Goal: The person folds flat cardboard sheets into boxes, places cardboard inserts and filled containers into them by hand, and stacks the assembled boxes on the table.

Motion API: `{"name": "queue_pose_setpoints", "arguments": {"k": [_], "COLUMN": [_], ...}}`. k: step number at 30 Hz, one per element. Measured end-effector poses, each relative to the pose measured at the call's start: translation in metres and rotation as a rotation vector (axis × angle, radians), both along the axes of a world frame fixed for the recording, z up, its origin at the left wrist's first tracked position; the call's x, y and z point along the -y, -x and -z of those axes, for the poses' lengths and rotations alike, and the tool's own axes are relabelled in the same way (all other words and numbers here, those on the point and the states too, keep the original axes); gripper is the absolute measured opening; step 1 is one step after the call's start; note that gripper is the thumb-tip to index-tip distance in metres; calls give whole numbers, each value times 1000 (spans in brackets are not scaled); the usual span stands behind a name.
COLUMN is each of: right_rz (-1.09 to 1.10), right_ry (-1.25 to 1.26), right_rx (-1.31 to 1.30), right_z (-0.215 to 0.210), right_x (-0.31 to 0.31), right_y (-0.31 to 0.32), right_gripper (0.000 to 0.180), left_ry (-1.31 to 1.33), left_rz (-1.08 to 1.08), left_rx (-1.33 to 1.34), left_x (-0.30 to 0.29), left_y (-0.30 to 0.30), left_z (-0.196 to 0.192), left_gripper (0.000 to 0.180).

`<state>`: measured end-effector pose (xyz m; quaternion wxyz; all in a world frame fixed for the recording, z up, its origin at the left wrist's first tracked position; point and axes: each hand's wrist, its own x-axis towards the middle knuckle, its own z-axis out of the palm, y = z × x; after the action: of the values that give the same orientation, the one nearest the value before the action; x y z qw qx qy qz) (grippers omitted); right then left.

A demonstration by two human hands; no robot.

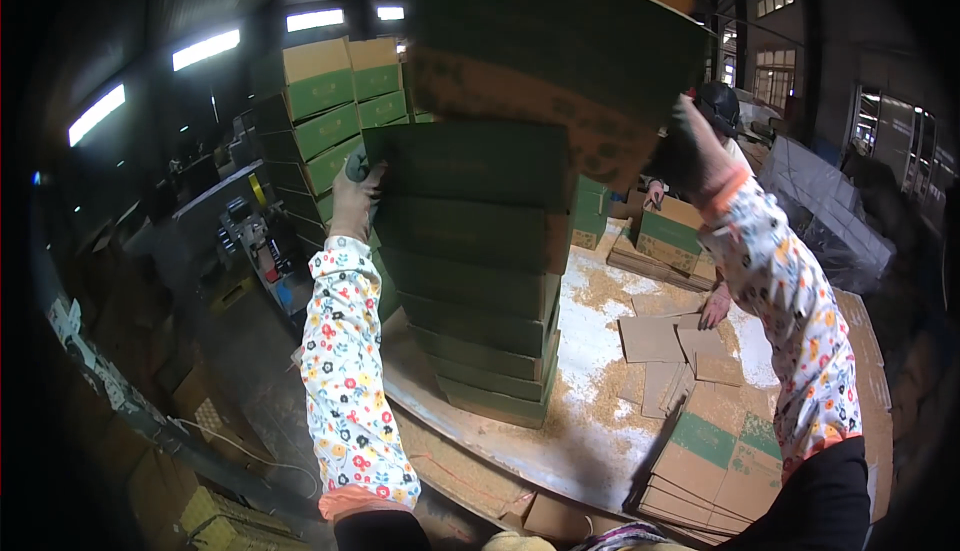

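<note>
My left hand braces the tall stack of green cardboard boxes, already many high. My right hand grips the raised green-and-brown cardboard box at twelve o'clock, not yet set down; flat green-and-brown carton blanks remain at five o'clock.

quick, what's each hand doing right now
left hand: gripping the side of the green cardboard box stack
right hand: holding the raised green and brown cardboard box

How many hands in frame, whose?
4: the wearer's left hand on the side of the green carton stack, right hand on the lifted carton; a co-worker's two hands behind.
</note>
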<state>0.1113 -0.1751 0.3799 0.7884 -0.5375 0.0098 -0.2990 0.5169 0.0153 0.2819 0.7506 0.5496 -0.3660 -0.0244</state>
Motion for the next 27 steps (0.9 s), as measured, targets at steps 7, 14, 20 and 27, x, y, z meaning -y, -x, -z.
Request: {"name": "queue_pose_setpoints", "arguments": {"k": [7,14,20,27], "right_rz": [992,766,493,1563], "right_ry": [1375,1044,1180,447], "right_rx": [-10,119,-512,-1712], "right_z": [89,145,317,486], "right_x": [2,-8,-146,-172], "right_y": [-103,-134,135,547], "right_gripper": [49,54,74,89], "left_ry": [290,345,223,-840], "left_rz": [260,-114,-350,494], "left_rx": [-226,75,516,398], "left_x": [9,39,24,7], "left_y": [-55,10,270,540], "left_z": [68,68,148,370], "left_gripper": [62,68,60,86]}}
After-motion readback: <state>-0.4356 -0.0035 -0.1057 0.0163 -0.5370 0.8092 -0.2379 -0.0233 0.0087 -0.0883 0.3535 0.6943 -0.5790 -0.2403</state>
